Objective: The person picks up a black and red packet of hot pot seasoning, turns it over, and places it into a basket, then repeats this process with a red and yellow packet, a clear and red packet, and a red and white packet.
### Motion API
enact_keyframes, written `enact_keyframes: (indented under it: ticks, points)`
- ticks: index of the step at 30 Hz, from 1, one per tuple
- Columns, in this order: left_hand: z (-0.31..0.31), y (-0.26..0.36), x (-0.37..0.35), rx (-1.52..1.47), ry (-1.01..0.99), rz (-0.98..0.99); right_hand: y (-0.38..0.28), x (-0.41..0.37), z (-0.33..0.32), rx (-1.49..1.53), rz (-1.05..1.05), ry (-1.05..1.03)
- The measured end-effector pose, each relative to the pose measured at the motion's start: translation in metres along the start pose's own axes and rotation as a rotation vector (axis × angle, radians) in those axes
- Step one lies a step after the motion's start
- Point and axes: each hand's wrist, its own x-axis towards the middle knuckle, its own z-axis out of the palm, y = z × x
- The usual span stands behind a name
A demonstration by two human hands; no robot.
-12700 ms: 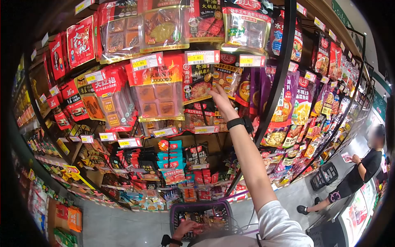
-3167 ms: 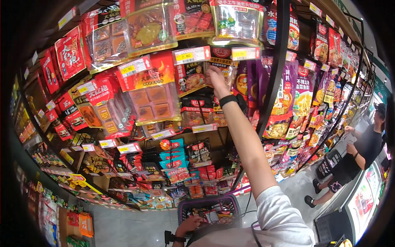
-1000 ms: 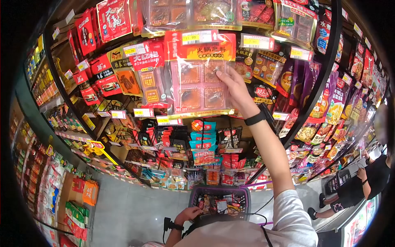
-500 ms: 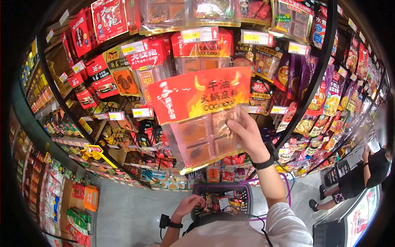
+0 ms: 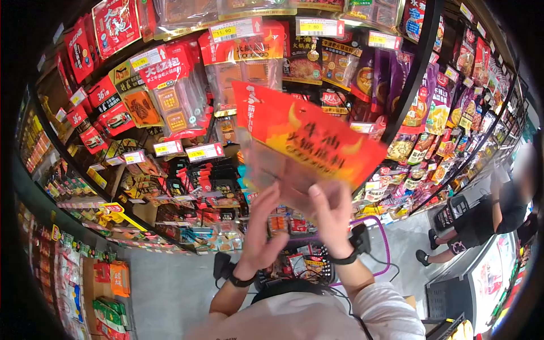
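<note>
My right hand [image 5: 334,221] grips a red and yellow packet of hotpot base [image 5: 309,136] by its lower right part, thumb across the front. The packet is tilted, its right end lower, with a clear lower half showing brown blocks. My left hand [image 5: 262,232] is raised at its lower left edge, fingertips right at the plastic and thumb spread apart. Behind the packet hang similar red packets [image 5: 243,51] on the shelf rack. Below my hands stands a dark shopping basket [image 5: 328,277] holding several packaged goods, partly hidden by my body.
Racks of seasoning packets [image 5: 374,73] curve around in front, with price tags [image 5: 235,29] along the rails. A purple handle loop [image 5: 389,249] rises beside the basket. On the right, a person in dark clothes [image 5: 481,221] stands near a freezer case [image 5: 476,283]. A lower shelf [image 5: 90,283] lines the left.
My left hand has come up from beside the basket to the packet. My right hand has lowered, and the packet has tilted clockwise. The view has shifted right.
</note>
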Motion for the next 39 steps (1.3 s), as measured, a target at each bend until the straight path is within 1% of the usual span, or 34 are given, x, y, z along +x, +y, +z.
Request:
enact_keyframes:
  ticks: [1,2,3,4,6,7,9,10,11,12,13,14,15,16,18,20,23,26,27,30,35,39]
  points:
    - [0.011,0.003,0.002,0.032,-0.024,-0.023,0.007,-0.01,0.004,-0.062,-0.016,-0.037]
    - [0.021,0.004,0.004,0.062,-0.049,-0.043,0.01,-0.013,0.008,-0.187,-0.183,-0.133]
    - [0.026,0.002,0.008,-0.017,-0.055,-0.051,0.005,-0.012,0.017,-0.146,-0.401,-0.148]
    - [0.032,0.0,0.012,-0.096,-0.06,-0.06,0.001,-0.019,0.023,-0.063,-0.313,-0.152]
    - [0.035,-0.01,0.022,-0.462,-0.024,-0.062,0.001,-0.018,0.008,-0.288,-0.444,-0.246]
    - [0.034,-0.004,0.028,-0.454,0.031,-0.105,-0.006,-0.017,0.003,-0.329,-0.462,-0.291]
    - [0.031,-0.005,0.03,-0.515,0.074,-0.194,-0.022,-0.02,-0.009,-0.409,-0.485,-0.386]
    - [0.028,-0.005,0.03,-0.543,0.095,-0.239,-0.02,-0.02,-0.016,-0.421,-0.486,-0.358]
    - [0.026,-0.009,0.03,-0.454,0.11,-0.237,-0.016,-0.02,-0.024,-0.432,-0.488,-0.33]
    - [0.028,-0.008,0.03,-0.492,0.108,-0.257,-0.013,-0.02,-0.03,-0.442,-0.489,-0.304]
    - [0.03,-0.006,0.031,-0.53,0.104,-0.274,-0.011,-0.019,-0.034,-0.465,-0.506,-0.19]
    - [0.032,-0.005,0.032,-0.567,0.1,-0.286,-0.007,-0.019,-0.043,-0.556,-0.525,-0.139]
    - [0.036,-0.004,0.032,-0.622,0.125,-0.295,-0.001,-0.018,-0.05,-0.534,-0.521,-0.069]
    - [0.035,-0.003,0.032,-0.601,0.139,-0.301,0.002,-0.018,-0.056,-0.512,-0.512,0.002]
    - [0.032,-0.002,0.032,-0.562,0.162,-0.315,-0.001,-0.019,-0.068,-0.631,-0.51,0.107]
    - [0.03,0.002,0.034,-0.568,0.15,-0.278,0.008,-0.02,-0.081,-0.619,-0.536,0.164]
    - [0.033,0.004,0.036,-0.584,0.142,-0.229,0.011,-0.024,-0.084,-0.427,-0.588,0.248]
    - [0.034,0.0,0.035,-0.542,0.14,-0.198,0.013,-0.029,-0.091,-0.337,-0.592,0.242]
    - [0.036,-0.001,0.035,-0.548,0.156,-0.193,0.012,-0.029,-0.097,-0.441,-0.627,0.249]
    - [0.041,-0.003,0.038,-0.558,0.172,-0.177,0.011,-0.029,-0.105,-0.486,-0.627,0.25]
    - [0.047,0.0,0.039,-0.559,0.143,-0.16,0.007,-0.029,-0.112,-0.467,-0.619,0.253]
    - [0.052,0.001,0.039,-0.512,0.198,-0.185,0.008,-0.03,-0.117,-0.454,-0.593,0.239]
